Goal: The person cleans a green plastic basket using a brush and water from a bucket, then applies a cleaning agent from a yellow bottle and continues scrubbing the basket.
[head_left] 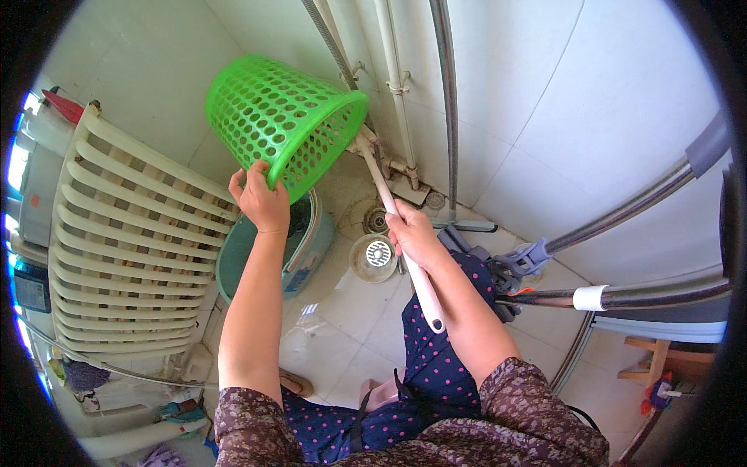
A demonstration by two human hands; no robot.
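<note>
My left hand point(261, 201) grips the rim of a green plastic basket point(261, 109) with round holes, tipped on its side in the air with its mouth toward the right. My right hand point(415, 236) is closed round the pale handle of a long-handled brush point(426, 294). The far end of the brush reaches the basket's rim, and its head is mostly out of sight there. Below the basket, a teal bucket point(317, 247) stands on the floor, partly covered by my left forearm.
A cream radiator point(132, 241) fills the left wall. White pipes point(395, 93) run down the far corner to the floor drain point(376, 220). Near it is a shallow bowl point(360, 268) with a white drain cover point(378, 253). Mop poles point(622, 204) lean at the right.
</note>
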